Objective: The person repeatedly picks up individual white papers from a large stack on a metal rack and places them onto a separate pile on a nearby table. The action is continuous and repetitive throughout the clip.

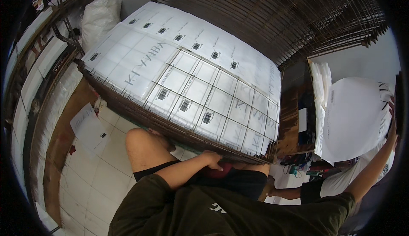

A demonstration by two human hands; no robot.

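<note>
In front of me, white printed bags (147, 48) with barcodes and large grey lettering lie in rows on a wire drying rack (179, 140). Some show through a wire grid lying over them. My left hand (213, 160) is at the rack's near edge, above my lap; its fingers are loosely bent and slightly apart, with nothing seen in them. Far out to the right, my right hand (393, 119) grips the edge of a large white printed sheet (351, 119), which bows upright. Its fingertips are partly lost in the dark rim.
Raised wire grids (272, 14) fan out behind the rack. A person in a white shirt (347, 180) sits at right, near a stack of white sheets (321, 91). A loose printed bag (88, 127) lies on the tiled floor. Shelving (47, 61) and a white sack (100, 21) stand at left.
</note>
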